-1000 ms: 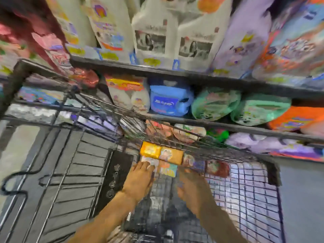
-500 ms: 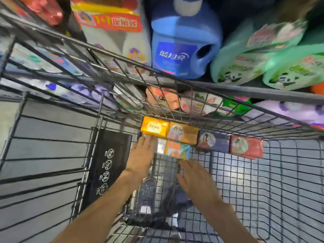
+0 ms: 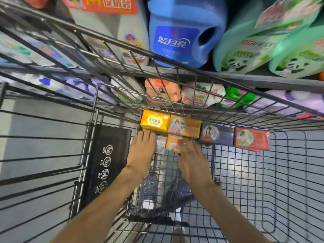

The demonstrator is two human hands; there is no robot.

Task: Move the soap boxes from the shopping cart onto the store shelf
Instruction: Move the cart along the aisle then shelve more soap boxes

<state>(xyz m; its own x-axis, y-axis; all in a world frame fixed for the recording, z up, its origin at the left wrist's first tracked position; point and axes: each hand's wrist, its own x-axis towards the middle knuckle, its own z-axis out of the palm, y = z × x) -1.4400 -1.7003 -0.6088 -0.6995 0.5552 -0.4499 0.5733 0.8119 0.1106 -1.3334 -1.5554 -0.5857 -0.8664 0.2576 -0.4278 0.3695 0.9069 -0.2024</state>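
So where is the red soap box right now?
In the head view, the red box lies at the right end of the row along the cart's far wall, beside the navy box.

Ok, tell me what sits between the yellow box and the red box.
Head view: brown box and dark blue box sit between yellow box and red box.

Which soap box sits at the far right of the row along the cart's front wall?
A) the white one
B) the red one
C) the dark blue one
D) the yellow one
B: the red box ends the row on the right, beside the dark blue box; the yellow box is at the left end.
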